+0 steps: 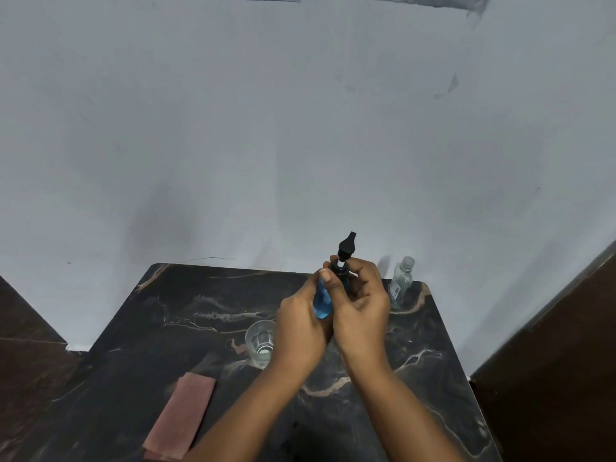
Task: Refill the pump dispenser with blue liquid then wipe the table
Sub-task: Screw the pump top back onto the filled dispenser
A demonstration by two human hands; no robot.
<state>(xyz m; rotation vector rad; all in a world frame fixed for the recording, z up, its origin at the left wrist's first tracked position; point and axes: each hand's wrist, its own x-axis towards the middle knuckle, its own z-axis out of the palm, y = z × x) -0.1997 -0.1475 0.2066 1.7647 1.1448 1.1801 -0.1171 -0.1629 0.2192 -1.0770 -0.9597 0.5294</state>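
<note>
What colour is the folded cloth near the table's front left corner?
Dusty pink, a reddish-pink cloth, seen in the head view.

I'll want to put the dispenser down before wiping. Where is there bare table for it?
Bare table lies at the far left, behind the glass and the folded cloth. The right near side, in front of the clear bottle, is also bare. The middle is crowded by both hands holding the dispenser.

The worktop (186, 305) is black with pale pink-tan veining. The pump dispenser (321, 300) shows blue liquid beneath a black pump head (346, 245). The folded cloth (181, 416) is dusty pink. The glass (260, 343) and small bottle (401, 283) are clear. The wall (233, 128) is pale grey.
</note>
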